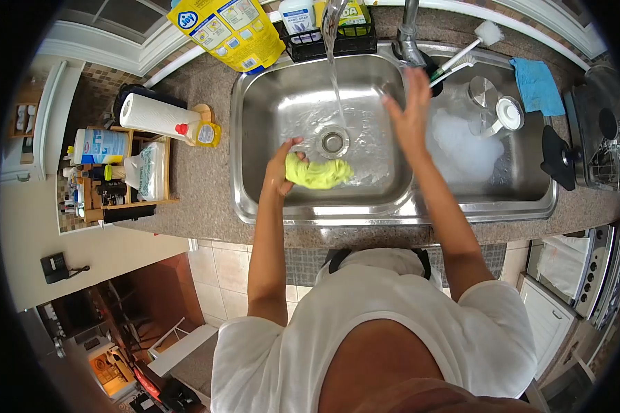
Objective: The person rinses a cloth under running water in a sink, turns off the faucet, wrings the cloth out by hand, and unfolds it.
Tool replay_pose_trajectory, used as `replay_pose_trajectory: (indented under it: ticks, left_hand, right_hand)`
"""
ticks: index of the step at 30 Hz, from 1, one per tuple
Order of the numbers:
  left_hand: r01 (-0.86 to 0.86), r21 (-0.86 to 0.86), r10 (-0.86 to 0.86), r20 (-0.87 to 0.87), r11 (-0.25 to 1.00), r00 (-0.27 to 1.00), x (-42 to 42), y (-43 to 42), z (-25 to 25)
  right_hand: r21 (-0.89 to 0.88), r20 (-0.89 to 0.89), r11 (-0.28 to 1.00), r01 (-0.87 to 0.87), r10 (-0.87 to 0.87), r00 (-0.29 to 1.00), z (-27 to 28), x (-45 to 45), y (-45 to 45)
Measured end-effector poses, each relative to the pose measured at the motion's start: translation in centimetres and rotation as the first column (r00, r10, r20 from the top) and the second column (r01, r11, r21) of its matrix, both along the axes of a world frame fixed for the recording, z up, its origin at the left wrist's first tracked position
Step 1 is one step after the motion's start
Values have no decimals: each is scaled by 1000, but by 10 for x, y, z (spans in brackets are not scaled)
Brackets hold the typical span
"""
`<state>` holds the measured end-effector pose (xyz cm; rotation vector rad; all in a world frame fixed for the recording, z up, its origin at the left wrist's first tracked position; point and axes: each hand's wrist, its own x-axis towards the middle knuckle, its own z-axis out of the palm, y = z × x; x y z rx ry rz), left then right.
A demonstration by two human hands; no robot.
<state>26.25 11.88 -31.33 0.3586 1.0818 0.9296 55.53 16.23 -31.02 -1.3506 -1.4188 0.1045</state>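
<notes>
My left hand (277, 168) is closed around a wet, crumpled yellow-green cloth (318, 173) over the front part of the left sink basin (255, 138). Water (335, 76) pours from above into that basin, behind the cloth, and runs around the drain (333, 141). Raised above the divider between the basins is my right hand (412, 117), slightly blurred, with its fingers apart and nothing in it. Its fingertips are close to the base of the metal faucet (408, 48) in this view; whether they touch it I cannot tell.
Soap suds (465, 148), a clear container (483, 91) and a white-lidded vessel (508, 113) are in the right basin. Brushes (455, 67) and a blue cloth (537, 86) lie behind it. A yellow Joy pouch (227, 31), paper towels (155, 115) and a dish soap bottle (205, 133) stand left.
</notes>
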Motion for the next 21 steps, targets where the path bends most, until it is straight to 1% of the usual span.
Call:
replay_pose_trajectory:
  ticks: [2,5,8,11,14,15,17,18,19,20,21]
  left_hand:
    - [-12,-23,13,41,1000,999,0,-13,-3]
    - [-29,-37,31,66,999,997,5,-27,-16]
    - [-6,-24,6,-7,1000,1000,18,-39,-6]
    - [24,8,-24,-51,1000,998,17,-44,-9]
    - [23,20,-22,-56,1000,998,13,-47,-13]
    - [17,22,-16,-51,1000,999,12,-47,-14]
    - [7,30,-6,-39,1000,999,11,-48,-15]
    - [2,34,-1,-34,999,999,11,-48,-15]
    - [3,31,-1,-45,1000,999,12,-47,-12]
    - [3,27,-2,-56,1000,998,14,-47,-8]
    - [4,24,-2,-67,1000,998,16,-47,-5]
  right_hand:
    - [-65,79,986,151,-146,986,5,26,26]
    - [-142,240,971,192,-154,958,-5,44,61]
    - [-183,223,977,106,-64,973,-17,51,87]
    - [-212,301,959,190,-121,946,-17,54,97]
    - [-88,263,976,197,-168,950,-18,54,96]
    - [-235,153,954,186,-152,976,-14,56,97]
    - [-504,-75,858,104,-164,984,-6,65,98]
    - [-464,-407,883,-75,-137,903,-20,72,104]
    - [-365,-692,902,-231,-96,716,-46,81,117]
    - [-218,-895,913,-346,-46,443,-47,81,118]
    - [-192,-917,908,-372,-30,399,-50,81,117]
